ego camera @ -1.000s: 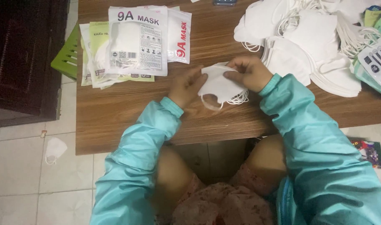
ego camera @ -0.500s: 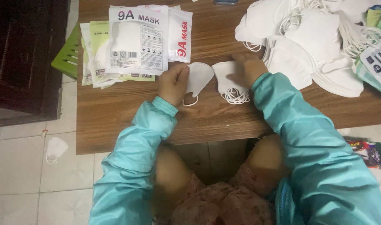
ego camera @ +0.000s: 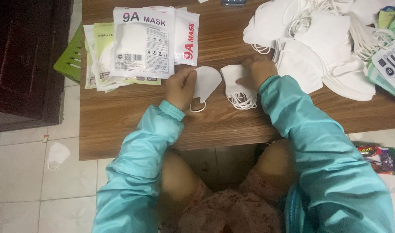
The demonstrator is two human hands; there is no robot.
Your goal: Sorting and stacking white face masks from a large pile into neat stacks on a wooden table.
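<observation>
On the floor at the far left lies a single white mask (ego camera: pixel 57 154), beside the wooden table (ego camera: pixel 119 129). A green plastic piece (ego camera: pixel 70 60) pokes out past the table's left edge. On the table's upper left sits a stack of flat mask packets (ego camera: pixel 139 43), sealed, with white masks showing through their clear fronts.

Just right of the packets, the left hand (ego camera: pixel 180 88) pinches a folded white mask (ego camera: pixel 206 82) at its left edge, thumb on top. That mask lies flat on the wood, its long axis running up and down, its rounded edge facing right and an ear loop trailing toward the table's near edge. Just beside it, not touching, a second folded mask (ego camera: pixel 234 80) lies under the right hand (ego camera: pixel 258 71), whose fingers press down on its upper part; its bundled ear loops (ego camera: pixel 242 100) spill toward the person.

Behind the right hand a loose heap of white masks (ego camera: pixel 322 47) spreads across the upper right, and more packets (ego camera: pixel 389 60) lie at the far right edge.
</observation>
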